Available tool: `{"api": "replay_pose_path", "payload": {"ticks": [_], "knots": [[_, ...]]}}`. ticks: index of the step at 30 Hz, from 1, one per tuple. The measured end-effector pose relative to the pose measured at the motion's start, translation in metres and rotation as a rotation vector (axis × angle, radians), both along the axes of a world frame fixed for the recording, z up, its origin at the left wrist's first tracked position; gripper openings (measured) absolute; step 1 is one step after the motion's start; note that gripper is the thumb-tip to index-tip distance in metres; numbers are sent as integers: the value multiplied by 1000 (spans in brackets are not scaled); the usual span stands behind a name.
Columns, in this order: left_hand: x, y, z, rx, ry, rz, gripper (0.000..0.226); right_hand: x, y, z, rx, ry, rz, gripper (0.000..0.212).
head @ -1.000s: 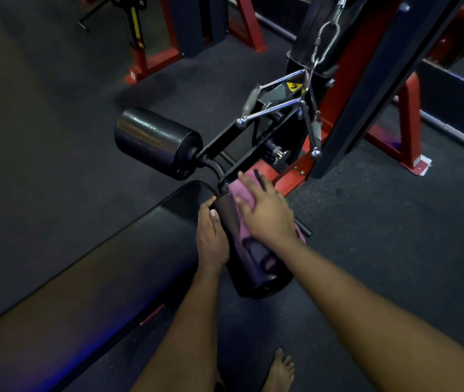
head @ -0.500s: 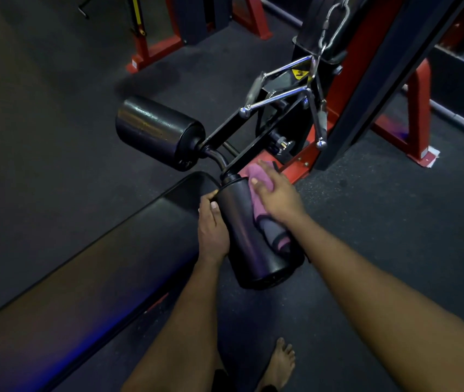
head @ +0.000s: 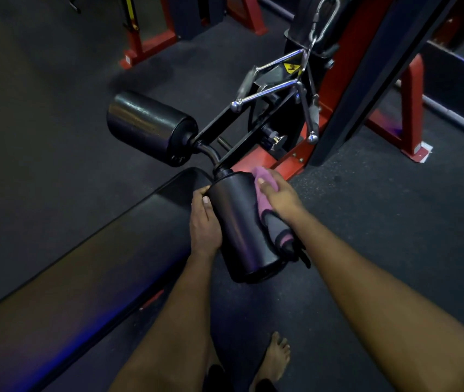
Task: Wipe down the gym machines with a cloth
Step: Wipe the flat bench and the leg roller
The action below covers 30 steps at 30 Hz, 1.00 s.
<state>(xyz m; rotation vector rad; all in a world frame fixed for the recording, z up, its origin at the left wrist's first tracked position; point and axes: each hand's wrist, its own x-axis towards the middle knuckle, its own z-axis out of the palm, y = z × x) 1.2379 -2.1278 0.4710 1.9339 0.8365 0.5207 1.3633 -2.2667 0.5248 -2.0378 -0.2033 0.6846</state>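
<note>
Now: pink cloth (head: 265, 190) sits on the upper right flank of the roller (head: 239, 230), pinned under the right hand (head: 280, 196). Its fingers lie fairly flat over the cloth, pressing rather than bunching it. A pink edge shows past the fingertips and a darker tail trails back beneath the wrist. Left hand (head: 204, 222) grips the roller's left side, thumb on top, fingers curled round. Roller lies just beside the bench (head: 97, 250) end. Far roller (head: 148, 127) well apart, up left. Bare foot (head: 274, 355) below.
</note>
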Motion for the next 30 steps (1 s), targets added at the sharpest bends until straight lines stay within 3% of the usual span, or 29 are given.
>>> {"api": "replay_pose_path", "payload": {"ticks": [3, 6, 8, 12, 16, 19, 25, 30], "knots": [[-3, 5, 7, -26, 85, -42, 28, -6, -20, -5, 101, 67, -35, 49], [0, 7, 23, 42, 168, 11, 30, -44, -42, 2, -93, -121, 51, 57], [11, -6, 41, 70, 117, 28, 35, -66, -53, 10, -170, -249, 105, 58], [22, -29, 48, 40, 132, -25, 49, -94, -59, 20, -204, -451, 198, 62], [12, -22, 38, -56, 76, 3, 45, -110, -43, 31, -359, -585, 271, 62], [10, -21, 36, -77, 46, -2, 43, -91, -14, 33, -415, -593, 246, 60], [10, -21, 36, -73, 48, -10, 42, -5, 39, 25, -291, -448, 223, 57], [6, -15, 25, -116, 37, -25, 47, -71, -2, 36, -376, -620, 286, 62]]}}
